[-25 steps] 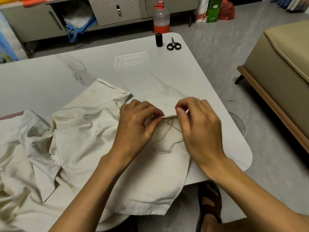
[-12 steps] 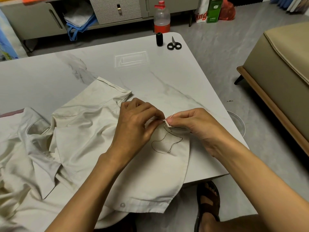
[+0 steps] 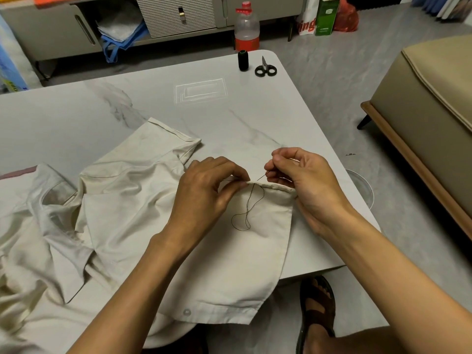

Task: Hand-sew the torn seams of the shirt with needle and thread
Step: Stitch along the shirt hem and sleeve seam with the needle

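A cream shirt lies crumpled across the white marble table. My left hand pinches the folded seam edge of the shirt between thumb and fingers. My right hand pinches the needle just above that seam, its lower fingers resting on the cloth. Dark thread runs down from the seam and loops on the fabric below.
A black thread spool and small black scissors sit at the table's far right corner. A bottle stands on the floor behind. A beige sofa is at the right. My sandalled foot shows under the table edge.
My right hand turned palm-up, rose from the seam and now holds the needle above the edge. The thread loop below has narrowed. My left hand kept its pinch on the seam.
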The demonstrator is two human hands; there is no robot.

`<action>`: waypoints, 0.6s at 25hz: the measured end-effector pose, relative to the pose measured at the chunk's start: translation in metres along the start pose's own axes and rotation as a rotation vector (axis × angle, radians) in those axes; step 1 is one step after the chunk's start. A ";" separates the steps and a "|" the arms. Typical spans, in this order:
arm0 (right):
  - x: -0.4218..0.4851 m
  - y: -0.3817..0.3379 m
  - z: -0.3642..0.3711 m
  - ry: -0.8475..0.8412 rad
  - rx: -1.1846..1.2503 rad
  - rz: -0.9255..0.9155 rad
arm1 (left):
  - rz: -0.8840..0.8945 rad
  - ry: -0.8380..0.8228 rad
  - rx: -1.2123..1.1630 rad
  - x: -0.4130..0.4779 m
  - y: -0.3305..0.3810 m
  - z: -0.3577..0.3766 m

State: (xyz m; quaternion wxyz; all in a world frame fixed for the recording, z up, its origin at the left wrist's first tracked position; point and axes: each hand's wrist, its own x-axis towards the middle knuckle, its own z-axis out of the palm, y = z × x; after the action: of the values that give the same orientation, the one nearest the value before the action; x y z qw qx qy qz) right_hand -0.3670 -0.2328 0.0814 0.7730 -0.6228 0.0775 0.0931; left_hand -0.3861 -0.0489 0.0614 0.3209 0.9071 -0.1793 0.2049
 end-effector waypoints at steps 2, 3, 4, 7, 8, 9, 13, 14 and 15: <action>-0.001 0.000 0.000 -0.007 -0.027 -0.026 | -0.007 -0.010 -0.036 -0.001 -0.001 -0.001; -0.001 -0.001 -0.001 -0.008 -0.030 -0.038 | -0.012 -0.016 -0.047 -0.001 -0.001 -0.002; -0.002 -0.001 -0.001 -0.004 -0.031 -0.046 | -0.016 -0.020 -0.049 -0.002 0.000 -0.004; -0.003 -0.003 0.002 -0.016 -0.020 -0.058 | -0.021 -0.030 -0.063 -0.004 0.002 -0.007; -0.004 -0.004 0.003 -0.036 -0.006 -0.066 | -0.031 -0.036 -0.075 -0.005 0.002 -0.008; -0.004 -0.005 0.005 -0.058 0.021 -0.070 | -0.049 -0.041 -0.086 -0.006 0.001 -0.009; -0.011 -0.011 0.009 -0.154 0.102 -0.020 | -0.139 -0.027 -0.129 -0.017 -0.006 -0.012; -0.013 -0.011 0.010 -0.186 0.085 0.009 | -0.140 -0.019 -0.123 -0.020 -0.008 -0.014; -0.016 -0.011 0.010 -0.227 0.067 0.044 | -0.130 -0.018 -0.104 -0.023 -0.012 -0.015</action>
State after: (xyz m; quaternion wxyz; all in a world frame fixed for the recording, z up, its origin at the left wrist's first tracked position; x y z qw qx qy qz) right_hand -0.3803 -0.2258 0.0979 0.7949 -0.5802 0.0061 0.1772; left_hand -0.4040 -0.0257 0.0548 0.3787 0.9007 -0.1333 0.1659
